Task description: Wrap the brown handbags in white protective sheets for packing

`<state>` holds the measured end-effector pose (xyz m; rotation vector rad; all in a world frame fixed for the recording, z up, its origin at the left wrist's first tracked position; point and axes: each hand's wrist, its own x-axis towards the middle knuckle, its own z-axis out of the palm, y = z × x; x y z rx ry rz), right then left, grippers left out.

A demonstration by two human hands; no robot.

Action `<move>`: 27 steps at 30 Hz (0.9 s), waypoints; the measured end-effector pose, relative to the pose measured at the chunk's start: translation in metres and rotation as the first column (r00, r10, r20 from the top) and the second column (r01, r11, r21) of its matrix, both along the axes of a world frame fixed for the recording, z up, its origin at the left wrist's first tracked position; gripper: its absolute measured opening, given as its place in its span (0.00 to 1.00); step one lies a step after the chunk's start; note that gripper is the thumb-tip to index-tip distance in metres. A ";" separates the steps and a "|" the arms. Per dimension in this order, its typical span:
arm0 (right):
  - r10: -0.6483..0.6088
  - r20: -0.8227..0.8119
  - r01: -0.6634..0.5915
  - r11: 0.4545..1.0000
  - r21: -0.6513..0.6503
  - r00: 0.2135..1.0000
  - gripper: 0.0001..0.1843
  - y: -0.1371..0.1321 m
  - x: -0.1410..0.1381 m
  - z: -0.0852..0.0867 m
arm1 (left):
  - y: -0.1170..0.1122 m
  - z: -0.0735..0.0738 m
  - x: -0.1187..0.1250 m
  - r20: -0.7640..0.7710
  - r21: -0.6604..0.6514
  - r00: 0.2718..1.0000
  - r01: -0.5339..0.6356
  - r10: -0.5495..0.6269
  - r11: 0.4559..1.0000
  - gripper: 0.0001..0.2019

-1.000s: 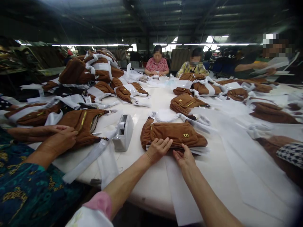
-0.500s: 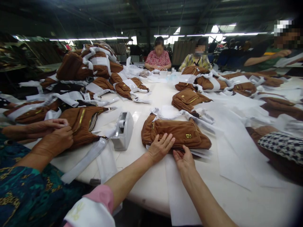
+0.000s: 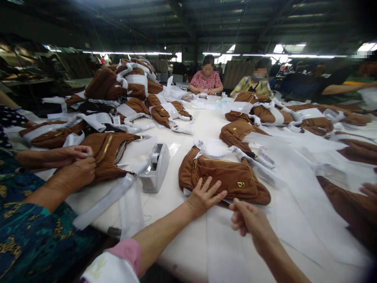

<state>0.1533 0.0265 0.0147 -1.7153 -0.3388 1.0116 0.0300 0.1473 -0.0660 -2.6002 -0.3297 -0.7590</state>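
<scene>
Brown bag (image 3: 218,171): Position and Hands

The bag lies on the surface (image 3: 203,127), at 4 o'clock from the view's centre. Fittings: two gold zips (image 3: 219,160), one gold emblem (image 3: 241,184); lettering not legible. Left hand (image 3: 203,200): fingers spread on the bag's front, 7 o'clock. Right hand (image 3: 250,220): fingers curled near the lower edge, 5 o'clock; contact or pinch cannot be told. One tape dispenser (image 3: 154,171) stands at 9 o'clock; one neighbouring bag (image 3: 235,133), 1 o'clock.
</scene>
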 end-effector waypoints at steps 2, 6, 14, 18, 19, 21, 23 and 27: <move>0.143 0.686 -0.251 0.966 0.060 0.714 0.14 0.010 0.022 0.012 | -0.001 0.001 0.000 0.001 -0.027 1.000 -0.003 0.003 1.000 0.20; 0.188 0.982 -0.544 0.821 -0.175 -0.032 0.24 0.059 0.060 -0.012 | -0.003 0.000 0.002 0.000 -0.076 1.000 0.008 -0.008 0.997 0.19; 0.314 0.949 -0.646 0.718 -0.258 -0.030 0.27 0.070 0.082 -0.039 | -0.002 0.002 0.006 -0.014 -0.097 0.999 0.038 -0.040 0.995 0.17; 0.289 0.957 -0.840 0.512 -0.180 -0.029 0.42 -0.025 0.071 -0.030 | -0.005 0.002 0.005 -0.023 -0.103 1.000 -0.019 0.017 0.995 0.17; 0.308 0.946 -0.864 0.443 -0.240 -0.105 0.44 -0.050 0.066 -0.036 | -0.006 0.002 0.006 -0.032 -0.100 0.999 -0.030 0.027 0.995 0.17; 0.240 0.942 -0.881 0.358 -0.310 -0.234 0.39 -0.089 0.050 -0.054 | -0.007 0.004 0.006 -0.053 -0.083 0.998 -0.037 0.032 0.996 0.17; 0.198 0.937 -0.876 0.342 -0.340 -0.286 0.37 -0.106 0.029 -0.070 | -0.008 0.007 0.006 -0.064 -0.064 0.997 -0.043 0.039 0.997 0.17; 0.090 0.967 -0.916 0.310 -0.253 -0.237 0.29 -0.108 -0.017 -0.076 | -0.020 0.012 -0.004 -0.055 -0.049 0.997 -0.047 0.044 0.998 0.18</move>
